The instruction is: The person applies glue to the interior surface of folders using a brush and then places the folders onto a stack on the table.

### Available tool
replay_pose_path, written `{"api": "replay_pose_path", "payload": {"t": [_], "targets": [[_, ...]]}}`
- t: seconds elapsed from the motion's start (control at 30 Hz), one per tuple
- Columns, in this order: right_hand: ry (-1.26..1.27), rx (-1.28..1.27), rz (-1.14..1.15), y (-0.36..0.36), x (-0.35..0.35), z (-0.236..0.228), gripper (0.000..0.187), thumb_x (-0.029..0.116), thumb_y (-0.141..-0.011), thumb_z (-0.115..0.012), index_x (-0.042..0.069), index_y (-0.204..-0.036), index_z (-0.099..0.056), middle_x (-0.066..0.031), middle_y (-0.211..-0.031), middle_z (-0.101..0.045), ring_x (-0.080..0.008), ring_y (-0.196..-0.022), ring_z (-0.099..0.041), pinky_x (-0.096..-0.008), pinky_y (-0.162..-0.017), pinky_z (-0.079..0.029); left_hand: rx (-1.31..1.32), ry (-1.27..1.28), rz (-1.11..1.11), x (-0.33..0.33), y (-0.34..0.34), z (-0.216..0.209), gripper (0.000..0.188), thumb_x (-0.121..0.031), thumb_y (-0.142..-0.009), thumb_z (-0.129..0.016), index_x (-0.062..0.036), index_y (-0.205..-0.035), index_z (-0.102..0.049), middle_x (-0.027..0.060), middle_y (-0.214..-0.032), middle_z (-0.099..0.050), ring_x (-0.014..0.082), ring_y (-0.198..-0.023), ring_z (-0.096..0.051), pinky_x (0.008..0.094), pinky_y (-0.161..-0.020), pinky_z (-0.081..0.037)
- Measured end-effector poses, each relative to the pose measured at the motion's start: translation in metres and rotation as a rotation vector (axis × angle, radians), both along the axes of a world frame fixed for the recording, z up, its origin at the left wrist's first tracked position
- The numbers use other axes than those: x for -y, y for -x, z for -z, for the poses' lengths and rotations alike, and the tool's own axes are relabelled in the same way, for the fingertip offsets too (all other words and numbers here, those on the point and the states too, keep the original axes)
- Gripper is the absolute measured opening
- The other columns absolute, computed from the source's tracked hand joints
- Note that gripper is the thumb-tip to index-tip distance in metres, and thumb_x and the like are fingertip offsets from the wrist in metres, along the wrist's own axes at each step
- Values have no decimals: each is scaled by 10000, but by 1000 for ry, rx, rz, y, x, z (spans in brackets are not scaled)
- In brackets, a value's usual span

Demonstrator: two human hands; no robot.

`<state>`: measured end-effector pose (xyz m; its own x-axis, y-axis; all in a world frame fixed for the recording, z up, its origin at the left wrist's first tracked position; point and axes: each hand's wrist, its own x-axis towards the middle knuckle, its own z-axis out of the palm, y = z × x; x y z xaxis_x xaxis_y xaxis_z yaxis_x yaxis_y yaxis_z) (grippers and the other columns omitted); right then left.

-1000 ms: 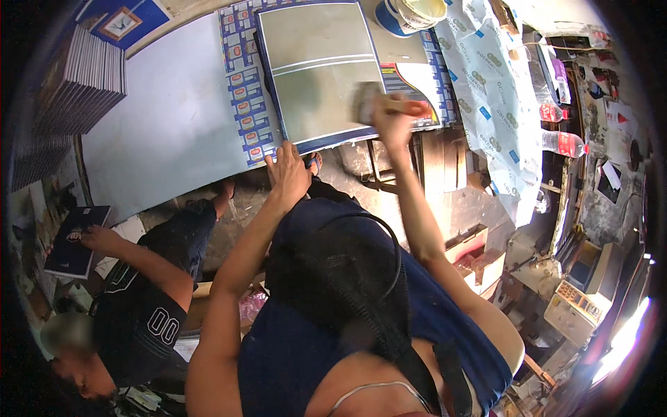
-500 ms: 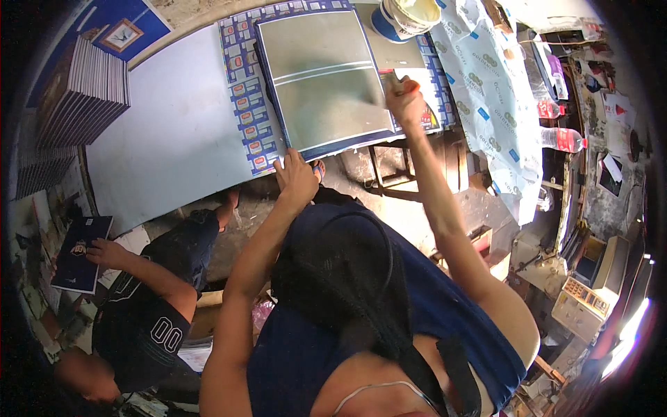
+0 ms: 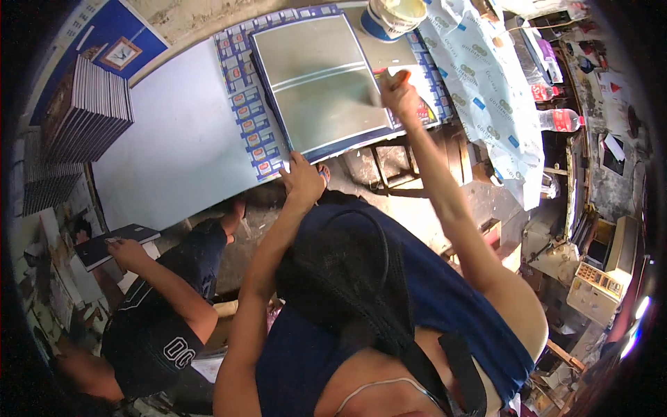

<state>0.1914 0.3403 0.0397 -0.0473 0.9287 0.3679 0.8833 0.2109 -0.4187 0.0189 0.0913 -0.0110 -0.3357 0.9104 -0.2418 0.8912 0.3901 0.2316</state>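
Note:
A dark-blue-edged cover sheet (image 3: 322,82) with grey panels and white border lines lies on the table before me. My left hand (image 3: 303,182) is at its near left corner, fingers closed over the edge. Over the sheet's right side, my right hand (image 3: 405,104) grips a brush with an orange handle (image 3: 399,78); its head is smeared by motion near the panel's right edge. Patterned blue-and-white sheets (image 3: 244,115) lie under the cover sheet. Beyond my right hand stands a white and blue bucket (image 3: 393,18) with pale stuff on its inner wall.
A wide white board (image 3: 174,139) covers the table's left part, with stacked dark books (image 3: 90,104) at its far left. Pale printed wrapping (image 3: 479,90) hangs over the right end, near bottles (image 3: 559,120). At left, a co-worker (image 3: 156,299) handles a dark book (image 3: 114,244).
My right hand has shifted slightly with the brush, while my left stays at the sheet's corner. The co-worker's book has tilted from cover-on to nearly flat. The whole view has turned a little.

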Motion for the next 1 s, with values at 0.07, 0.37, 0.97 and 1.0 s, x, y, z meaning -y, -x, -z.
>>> {"api": "replay_pose_path", "payload": {"t": [0.07,0.37,0.97,1.0], "targets": [[33,-352,-248,44,56,17,358,388,-834,-696,34,-864,-651,-235,-787,-683,-387,-775,-700,-463,-674,-548,38,78,-41,6,5,12,789,-342,-878,-636,157,-1389,-300,256,-1402,-374,327,-1280,-465,566,-1048,-289],[202,-10,-201,-32,19,32,534,523,-841,-630,-5,-804,-697,-242,-720,-680,-348,-698,-717,-460,-597,-557,-28,20,-21,11,1,10,717,-400,-837,-674,147,-1269,-504,261,-1409,-343,351,-1130,-600,567,-940,-448],[275,328,-686,105,31,26,525,584,-861,-525,88,-838,-696,-193,-822,-704,-381,-778,-691,-466,-706,-551,200,165,-55,41,-61,44,680,-350,-829,-637,173,-1247,-517,287,-1371,-394,329,-1050,-644,525,-941,-442],[208,470,-656,100,-15,43,532,620,-866,-530,106,-843,-664,-187,-743,-686,-389,-737,-677,-466,-658,-544,220,138,-33,47,-64,51,687,-359,-826,-640,171,-1246,-520,265,-1344,-412,328,-1042,-643,522,-937,-444]]}}
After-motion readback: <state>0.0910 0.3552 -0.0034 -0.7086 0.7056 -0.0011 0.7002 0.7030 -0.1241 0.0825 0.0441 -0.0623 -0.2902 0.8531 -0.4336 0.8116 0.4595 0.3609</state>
